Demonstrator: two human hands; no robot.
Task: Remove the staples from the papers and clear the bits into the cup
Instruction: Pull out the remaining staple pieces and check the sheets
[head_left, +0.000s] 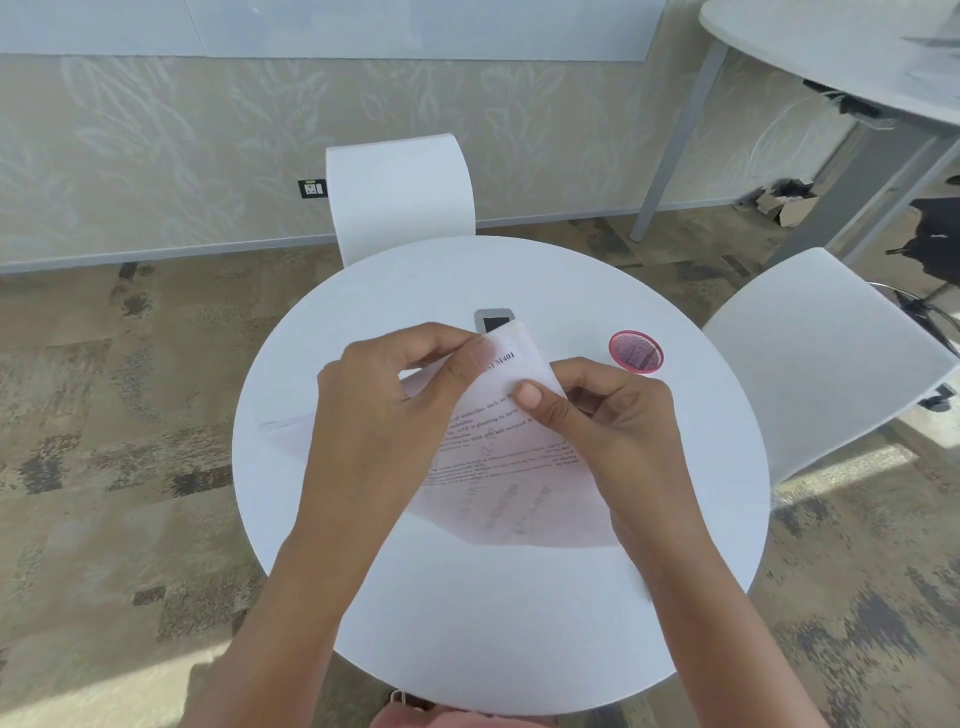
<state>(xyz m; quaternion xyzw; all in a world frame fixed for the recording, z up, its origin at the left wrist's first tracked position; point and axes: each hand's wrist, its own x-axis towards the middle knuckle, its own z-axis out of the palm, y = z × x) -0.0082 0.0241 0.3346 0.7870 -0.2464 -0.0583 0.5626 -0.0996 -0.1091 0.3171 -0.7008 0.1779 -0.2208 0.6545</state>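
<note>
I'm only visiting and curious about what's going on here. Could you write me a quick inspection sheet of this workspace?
Surface: round white table.
Job's things: printed papers held up at their top corner; pink mesh cup stands apart to their right; staples too small to tell.
Clutter: small grey device, partly hidden behind the papers.
Hands: left hand pinches the papers' top corner; right hand grips their right edge, thumb on top.
Cables: dark cables under the neighbouring table.
Surroundings: far chair, right chair, cardboard box, wall socket.
</note>
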